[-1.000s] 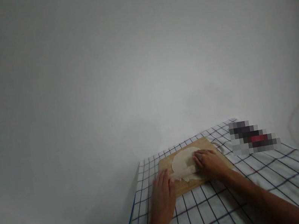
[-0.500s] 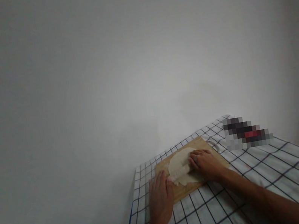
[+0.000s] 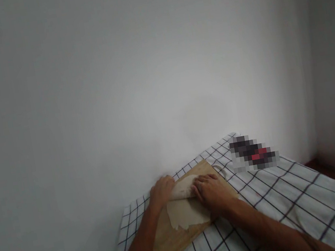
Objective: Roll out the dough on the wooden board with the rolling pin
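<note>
A pale sheet of dough (image 3: pixel 188 214) with a ragged near edge lies on a wooden board (image 3: pixel 166 241). Across its far part runs a pale, floury rolling pin (image 3: pixel 182 188); I cannot tell whether some dough is wrapped round it. My left hand (image 3: pixel 162 190) is closed over the pin's left end, by the far left edge of the board. Over the right end, my right hand (image 3: pixel 211 191) is closed too, its fingers curled down by the dough. Both ends of the pin are hidden under the hands.
The board rests on a table with a white, black-checked cloth (image 3: pixel 278 192). A blurred-out dark and red object (image 3: pixel 252 152) is at the back right. Close behind the table stands a pale wall (image 3: pixel 135 84). A thin loop (image 3: pixel 220 171) shows at the board's right edge.
The pin has gone from the dough's near part to its far part. My left hand went from fingers stretched to curled over the pin. The view has turned right.
</note>
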### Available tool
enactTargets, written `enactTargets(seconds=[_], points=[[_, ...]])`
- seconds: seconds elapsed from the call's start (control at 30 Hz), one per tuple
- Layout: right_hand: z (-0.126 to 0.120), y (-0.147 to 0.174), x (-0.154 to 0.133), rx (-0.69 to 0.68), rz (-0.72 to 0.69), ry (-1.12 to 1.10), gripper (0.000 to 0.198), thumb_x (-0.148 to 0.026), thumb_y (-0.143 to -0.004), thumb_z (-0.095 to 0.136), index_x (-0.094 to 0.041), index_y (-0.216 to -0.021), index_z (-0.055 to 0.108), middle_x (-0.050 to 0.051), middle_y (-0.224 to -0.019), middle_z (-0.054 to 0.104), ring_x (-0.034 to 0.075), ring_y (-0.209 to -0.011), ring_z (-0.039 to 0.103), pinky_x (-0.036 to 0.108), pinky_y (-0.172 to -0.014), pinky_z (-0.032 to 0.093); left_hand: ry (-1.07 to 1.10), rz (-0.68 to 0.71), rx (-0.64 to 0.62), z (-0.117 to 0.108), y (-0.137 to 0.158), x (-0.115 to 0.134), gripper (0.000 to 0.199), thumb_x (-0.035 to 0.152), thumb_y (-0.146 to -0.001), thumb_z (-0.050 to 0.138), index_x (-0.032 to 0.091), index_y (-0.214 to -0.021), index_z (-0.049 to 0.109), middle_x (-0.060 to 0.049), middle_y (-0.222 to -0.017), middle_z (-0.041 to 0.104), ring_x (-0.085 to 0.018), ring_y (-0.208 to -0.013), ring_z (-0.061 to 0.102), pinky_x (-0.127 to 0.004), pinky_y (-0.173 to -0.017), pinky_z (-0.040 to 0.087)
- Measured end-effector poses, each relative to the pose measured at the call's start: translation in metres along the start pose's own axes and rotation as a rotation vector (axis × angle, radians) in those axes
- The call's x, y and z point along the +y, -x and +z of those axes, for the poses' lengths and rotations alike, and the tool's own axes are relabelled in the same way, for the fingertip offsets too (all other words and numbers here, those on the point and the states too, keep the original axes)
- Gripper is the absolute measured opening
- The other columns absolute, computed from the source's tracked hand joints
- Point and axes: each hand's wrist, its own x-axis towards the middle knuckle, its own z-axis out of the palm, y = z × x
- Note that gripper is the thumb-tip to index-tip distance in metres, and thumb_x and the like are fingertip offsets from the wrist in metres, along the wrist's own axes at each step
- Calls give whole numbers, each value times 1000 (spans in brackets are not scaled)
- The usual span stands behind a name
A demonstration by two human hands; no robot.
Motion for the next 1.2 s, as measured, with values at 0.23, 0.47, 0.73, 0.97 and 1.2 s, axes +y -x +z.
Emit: enactTargets(seconds=[0.23,0.47,0.73,0.97,1.2], points=[[-3,-2,5,-3,23,43,41,-35,-108,32,-20,-111,70,7,-119,73,21,-116,63,37,-107,38,96,81,-13,2,-42,-3,32,19,-99,36,21,-102,68,-5,-109,69,-17,-101,63,-27,-85,47],[-4,1,-2,-39,15,32,46,-38,-108,29,-22,-113,72,7,-133,68,21,-128,57,39,-113,32,91,117,59,11,-8,-7,31,18,-99,40,20,-117,66,-7,-127,66,-20,-121,56,-32,-106,42],[4,8,-9,-47,19,38,45,-36,-107,31,-20,-115,72,8,-131,69,26,-136,49,43,-115,32,128,-14,255,36,68,-15,50,16,-98,31,17,-144,51,-9,-151,53,-20,-142,46,-42,-120,36],[8,8,-1,-16,-11,25,44,-33,-108,30,-19,-114,72,9,-131,69,24,-131,54,41,-113,34,226,-182,365,43,157,5,49,29,-104,26,20,-145,51,-8,-148,56,-21,-141,48,-45,-120,39],[2,9,-2,-39,6,16,41,-30,-106,35,-19,-115,73,11,-135,66,23,-132,54,40,-114,32,183,-175,459,52,220,40,55,33,-103,34,28,-158,31,-3,-161,40,-23,-151,33,-49,-123,37]])
